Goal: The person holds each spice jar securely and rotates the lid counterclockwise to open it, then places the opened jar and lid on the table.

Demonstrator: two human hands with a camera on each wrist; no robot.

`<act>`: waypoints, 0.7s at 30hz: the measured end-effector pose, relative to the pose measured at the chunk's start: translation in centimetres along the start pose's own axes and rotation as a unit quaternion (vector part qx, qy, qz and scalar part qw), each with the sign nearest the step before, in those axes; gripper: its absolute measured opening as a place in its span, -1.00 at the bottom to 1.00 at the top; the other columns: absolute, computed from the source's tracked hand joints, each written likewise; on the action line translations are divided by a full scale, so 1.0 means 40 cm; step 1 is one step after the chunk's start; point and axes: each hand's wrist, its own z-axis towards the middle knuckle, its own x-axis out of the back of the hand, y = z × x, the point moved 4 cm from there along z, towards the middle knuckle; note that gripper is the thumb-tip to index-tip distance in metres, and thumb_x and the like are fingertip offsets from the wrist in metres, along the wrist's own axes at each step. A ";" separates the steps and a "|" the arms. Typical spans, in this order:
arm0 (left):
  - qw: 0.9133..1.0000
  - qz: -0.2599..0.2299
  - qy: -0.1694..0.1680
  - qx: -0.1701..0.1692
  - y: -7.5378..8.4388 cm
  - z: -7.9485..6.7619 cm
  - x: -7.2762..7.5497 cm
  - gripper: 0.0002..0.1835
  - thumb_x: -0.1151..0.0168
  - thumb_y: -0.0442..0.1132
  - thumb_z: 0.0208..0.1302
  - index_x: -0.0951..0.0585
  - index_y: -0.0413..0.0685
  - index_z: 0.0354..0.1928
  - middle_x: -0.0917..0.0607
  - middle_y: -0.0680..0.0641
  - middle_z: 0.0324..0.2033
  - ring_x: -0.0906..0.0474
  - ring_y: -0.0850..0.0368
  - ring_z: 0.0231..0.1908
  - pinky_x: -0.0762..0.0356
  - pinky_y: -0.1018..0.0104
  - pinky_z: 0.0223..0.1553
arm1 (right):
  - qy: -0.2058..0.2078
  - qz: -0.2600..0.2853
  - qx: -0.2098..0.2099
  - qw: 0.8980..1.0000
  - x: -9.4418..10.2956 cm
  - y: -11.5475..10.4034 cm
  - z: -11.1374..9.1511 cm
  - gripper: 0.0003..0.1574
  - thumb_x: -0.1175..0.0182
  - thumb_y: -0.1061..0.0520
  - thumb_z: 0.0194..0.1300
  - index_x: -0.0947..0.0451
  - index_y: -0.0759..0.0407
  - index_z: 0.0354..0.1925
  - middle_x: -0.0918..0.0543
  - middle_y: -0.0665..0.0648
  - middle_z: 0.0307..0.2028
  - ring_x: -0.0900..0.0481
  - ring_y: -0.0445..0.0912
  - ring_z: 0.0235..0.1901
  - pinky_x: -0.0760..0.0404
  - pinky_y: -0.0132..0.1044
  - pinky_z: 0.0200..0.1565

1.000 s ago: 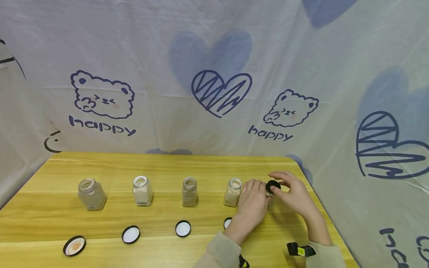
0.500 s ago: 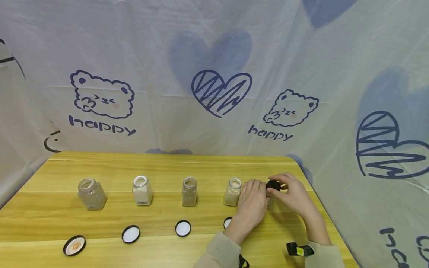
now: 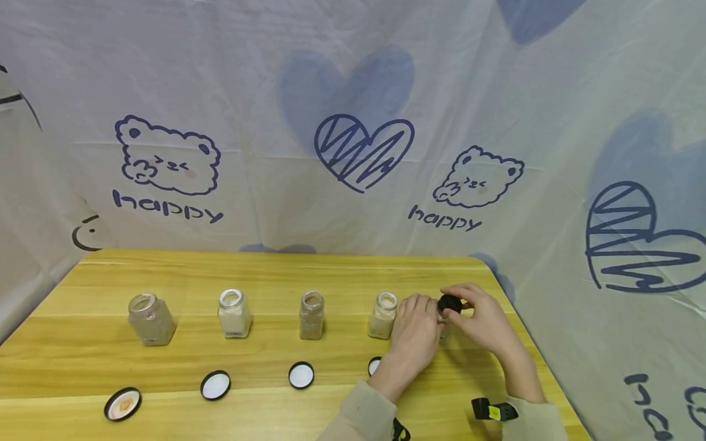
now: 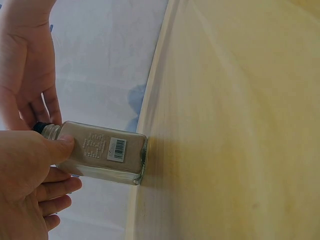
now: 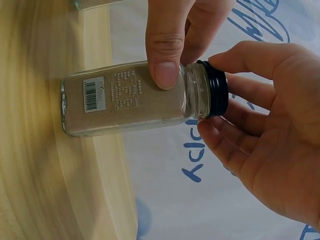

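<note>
A square glass jar (image 5: 125, 102) of greyish-brown powder, with a barcode label, stands upright on the table at the right end of a row. My left hand (image 3: 415, 334) grips it just below the neck, thumb across the labelled face in both wrist views. A black screw lid (image 5: 216, 89) sits at the top of its threads, with some glass thread showing beneath. Fingers and thumb of my right hand (image 3: 480, 318) pinch the lid's rim from the side. In the head view my left hand hides most of this jar.
Several uncapped powder jars line the table (image 3: 265, 416) leftward, among them a pale one (image 3: 382, 318) right beside my left hand and a brown one (image 3: 311, 315). Black lids lie upturned before them, such as one lid (image 3: 301, 375). A printed cloth (image 3: 265, 122) hangs behind.
My right fingers have shifted their hold around the black lid, turning slightly at the jar's mouth. My left hand and the other jars stay in place.
</note>
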 end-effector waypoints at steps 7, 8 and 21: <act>1.000 -0.007 -0.009 0.006 0.000 -0.001 0.000 -0.54 -0.28 0.14 0.46 -0.62 0.04 0.20 -0.63 0.09 0.07 -0.46 0.15 0.20 -0.40 0.26 0.35 | 0.037 0.016 0.022 0.999 0.013 -0.014 0.000 -0.54 -0.38 0.30 0.35 -0.64 0.29 0.20 -0.65 0.30 0.14 -0.62 0.20 0.08 -0.69 0.18 0.01; 1.000 -0.009 -0.010 0.007 0.000 -0.001 0.001 -0.54 -0.27 0.14 0.46 -0.62 0.04 0.20 -0.63 0.08 0.08 -0.46 0.14 0.20 -0.40 0.26 0.35 | 0.047 0.022 0.024 0.998 0.016 -0.015 0.000 -0.53 -0.38 0.30 0.35 -0.63 0.30 0.21 -0.65 0.30 0.13 -0.63 0.18 0.06 -0.70 0.16 0.00; 1.000 -0.019 -0.010 0.009 0.000 0.000 0.004 -0.56 -0.25 0.14 0.47 -0.63 0.04 0.17 -0.63 0.07 0.07 -0.47 0.15 0.19 -0.42 0.27 0.33 | 0.153 0.117 -0.039 0.981 0.059 -0.006 -0.055 -0.50 -0.16 0.16 0.58 -0.49 0.33 0.37 -0.44 0.29 0.09 -0.48 -0.32 0.01 -0.46 -0.75 0.04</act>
